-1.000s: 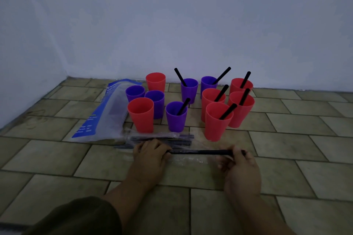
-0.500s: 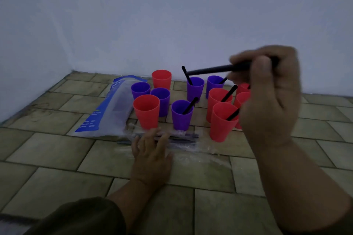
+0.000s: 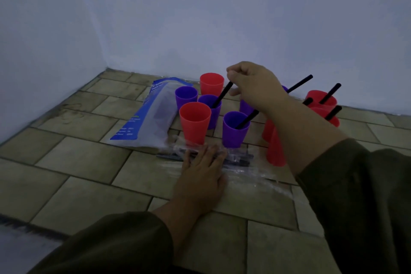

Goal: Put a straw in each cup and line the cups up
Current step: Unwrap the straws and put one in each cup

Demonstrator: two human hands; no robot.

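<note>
Black and thin, the straw (image 3: 223, 95) is pinched at its top end by the thumb and curled fingers of my right hand (image 3: 255, 87), just above the centre of the frame. Its lower end sits inside the purple cup (image 3: 215, 118) behind the front red cup (image 3: 195, 122). My left hand (image 3: 200, 171) lies flat with straight fingers on the clear wrapper (image 3: 249, 172) of spare straws (image 3: 239, 161) on the tiled floor (image 3: 77, 162), lower centre. A blue and white bag (image 3: 151, 118) lies left of the cups.

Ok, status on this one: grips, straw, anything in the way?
Right grip pinches black straw, tip inside purple cup. Left grip flat on straw packet. Right forearm hides some red cups.
</note>
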